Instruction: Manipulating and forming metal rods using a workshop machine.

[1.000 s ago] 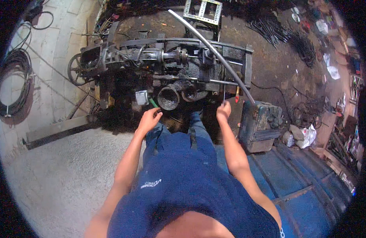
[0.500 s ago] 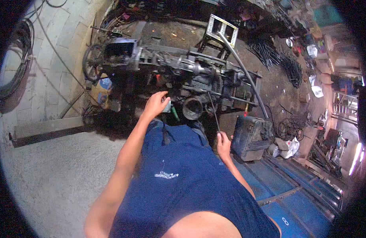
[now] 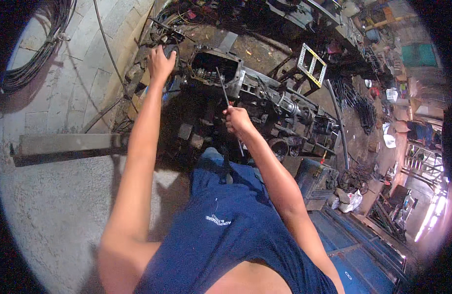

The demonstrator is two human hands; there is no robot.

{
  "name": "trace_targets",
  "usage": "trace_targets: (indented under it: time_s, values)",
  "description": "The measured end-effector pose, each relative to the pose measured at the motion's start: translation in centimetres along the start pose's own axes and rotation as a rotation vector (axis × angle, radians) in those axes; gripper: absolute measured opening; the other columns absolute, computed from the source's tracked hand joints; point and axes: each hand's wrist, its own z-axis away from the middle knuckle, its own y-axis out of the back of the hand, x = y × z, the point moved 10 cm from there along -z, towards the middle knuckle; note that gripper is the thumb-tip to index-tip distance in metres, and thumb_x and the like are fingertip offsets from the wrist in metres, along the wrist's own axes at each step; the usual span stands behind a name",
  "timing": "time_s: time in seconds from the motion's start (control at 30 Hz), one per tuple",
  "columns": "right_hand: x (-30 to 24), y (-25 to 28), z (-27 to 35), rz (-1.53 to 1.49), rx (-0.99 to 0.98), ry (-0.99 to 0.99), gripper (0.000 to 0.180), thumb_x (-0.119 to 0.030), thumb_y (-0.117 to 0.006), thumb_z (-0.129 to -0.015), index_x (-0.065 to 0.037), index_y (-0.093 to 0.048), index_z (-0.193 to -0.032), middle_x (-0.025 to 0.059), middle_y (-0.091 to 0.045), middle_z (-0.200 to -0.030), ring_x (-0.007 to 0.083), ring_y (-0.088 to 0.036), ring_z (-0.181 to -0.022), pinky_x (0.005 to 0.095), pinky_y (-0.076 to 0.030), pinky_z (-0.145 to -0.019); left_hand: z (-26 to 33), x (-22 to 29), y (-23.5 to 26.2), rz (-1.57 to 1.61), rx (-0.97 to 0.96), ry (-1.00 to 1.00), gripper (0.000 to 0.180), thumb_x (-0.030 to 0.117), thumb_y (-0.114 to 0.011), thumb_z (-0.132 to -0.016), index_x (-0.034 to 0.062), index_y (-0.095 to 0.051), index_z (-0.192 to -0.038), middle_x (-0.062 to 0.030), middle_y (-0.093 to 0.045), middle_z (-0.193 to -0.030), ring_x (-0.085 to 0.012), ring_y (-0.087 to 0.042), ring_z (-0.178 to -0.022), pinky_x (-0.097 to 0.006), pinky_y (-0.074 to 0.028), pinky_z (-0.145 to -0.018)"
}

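Observation:
My right hand is closed around a thin dark metal rod. The rod tilts: its far end points at the open gear housing of a greasy lathe-like machine, and its other end sticks out below my fist. Gears show inside the housing. Stretched out to the far left, my left hand has its fingers spread at a dark wheel on the machine's left end. Whether it touches the wheel I cannot tell.
A black case stands right of my legs, by blue metal panels. A perforated metal frame, a long pipe and a pile of dark rods lie beyond. Coiled cable hangs on the left wall.
My left hand has moved away and left to the wheel. My right hand has carried the rod up and left over the machine. The view has shifted, and the gear housing's inside now shows.

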Motion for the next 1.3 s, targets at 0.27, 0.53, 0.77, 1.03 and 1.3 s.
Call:
trace_targets:
  time_s: [0.27, 0.53, 0.77, 1.03, 1.3]
  values:
    - [0.2, -4.8, -5.9, -0.713, -0.241, -0.319, 0.033, -0.028, -0.033, -0.102, -0.012, -0.039, -0.074, -0.0032, -0.030, -0.056, 0.0096, -0.025, -0.041, 0.0243, -0.022, -0.034, -2.2, -8.4, -11.4, 0.184, -0.455, 0.290, 0.068, 0.058, -0.055, -0.085, -0.0022, -0.061, -0.115, -0.0266, -0.061, -0.115, -0.0413, -0.057, -0.110, -0.047, -0.044, -0.094]
    - [-0.9, -5.9, -4.9, -1.288, -0.347, -0.302, 0.032, -0.027, -0.035, -0.102, -0.012, -0.040, -0.074, -0.0037, -0.026, -0.051, 0.0087, -0.024, -0.036, 0.0235, -0.023, -0.031, 3.5, -7.0, -4.9, 0.502, -0.138, 0.287, 0.052, 0.049, -0.059, -0.088, -0.0028, -0.062, -0.091, -0.0209, -0.064, -0.080, -0.0380, -0.062, -0.081, -0.044, -0.046, -0.074]
    - [-7.2, 4.3, 1.8, 0.918, 0.403, 0.451, 0.038, -0.031, -0.052, -0.093, 0.002, -0.067, -0.082, 0.0272, -0.064, -0.079, 0.0402, -0.065, -0.073, 0.0494, -0.050, -0.066, 13.4, -16.3, -6.2, 0.680, -0.109, 1.057, 0.052, 0.052, -0.056, -0.091, 0.0003, -0.062, -0.092, -0.0052, -0.059, -0.086, -0.0198, -0.056, -0.084, -0.035, -0.045, -0.079]
    - [-17.1, 4.6, 3.5, 1.386, 0.438, 0.310, 0.027, -0.016, -0.052, -0.084, 0.002, -0.068, -0.094, 0.0288, -0.065, -0.096, 0.0441, -0.064, -0.095, 0.0514, -0.051, -0.083, -1.7, -8.8, -6.4, 0.574, -0.317, 0.384, 0.058, 0.054, -0.058, -0.088, 0.0028, -0.065, -0.114, -0.0179, -0.065, -0.114, -0.0306, -0.062, -0.103, -0.040, -0.047, -0.087]
    - [-20.9, 0.4, 2.1, 1.640, 0.361, 0.233, 0.030, -0.016, -0.054, -0.081, -0.001, -0.068, -0.103, 0.0227, -0.067, -0.106, 0.0385, -0.065, -0.101, 0.0461, -0.052, -0.087, -3.7, -10.4, -12.5, 0.066, -0.436, 0.445, 0.063, 0.060, -0.046, -0.089, 0.0073, -0.064, -0.117, -0.0224, -0.062, -0.117, -0.0407, -0.058, -0.110, -0.050, -0.045, -0.093]
